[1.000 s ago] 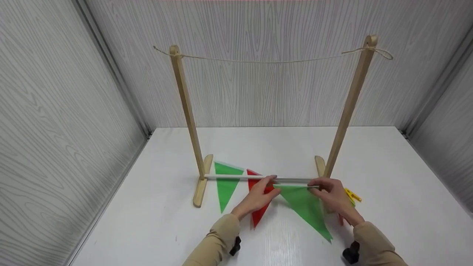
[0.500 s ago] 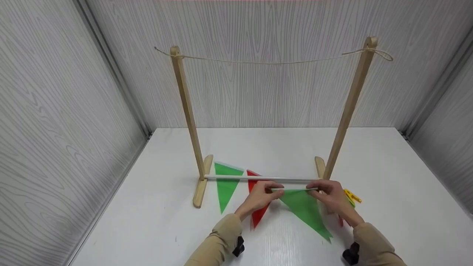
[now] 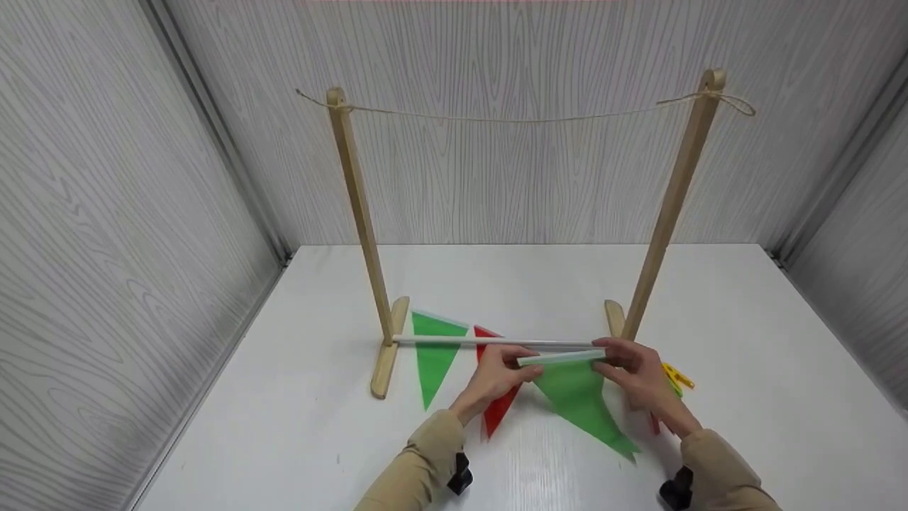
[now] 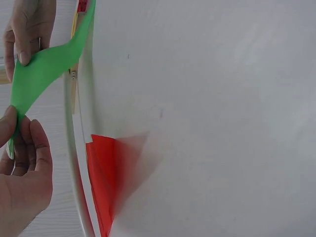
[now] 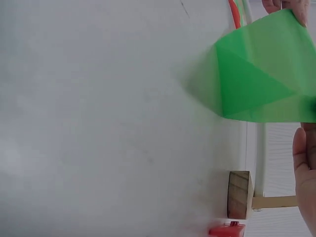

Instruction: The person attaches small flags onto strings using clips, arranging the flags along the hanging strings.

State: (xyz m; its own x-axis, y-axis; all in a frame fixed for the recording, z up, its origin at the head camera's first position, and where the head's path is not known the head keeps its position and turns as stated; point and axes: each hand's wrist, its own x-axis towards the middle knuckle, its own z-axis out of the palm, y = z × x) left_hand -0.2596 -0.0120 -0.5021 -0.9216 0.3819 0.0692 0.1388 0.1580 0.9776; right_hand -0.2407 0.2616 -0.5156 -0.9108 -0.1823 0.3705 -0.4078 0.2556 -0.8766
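A green triangular flag [image 3: 578, 401] hangs by its white top hem between both hands, just above the white table [image 3: 745, 341]. My left hand [image 3: 505, 369] pinches the hem's left corner; my right hand [image 3: 628, 370] pinches the right corner. The flag's tip rests on the table. In the left wrist view the green flag [image 4: 44, 69] stretches from my left hand [image 4: 19, 163] to the other hand. In the right wrist view the green flag [image 5: 261, 74] fills the upper right. A red flag [image 3: 500, 411] lies under my left hand. A second green flag [image 3: 434, 355] lies farther left.
A wooden stand with two posts [image 3: 358, 213] [image 3: 670, 206] carries a slack twine line [image 3: 518, 118] across the top and a white rod [image 3: 461, 342] near its base. A yellow clothespin [image 3: 677, 375] lies beside my right hand. Grey panelled walls enclose the table.
Both hands have lifted the green flag's top hem off the table and drawn it slightly toward me; the flag now hangs more upright, with its tip still down.
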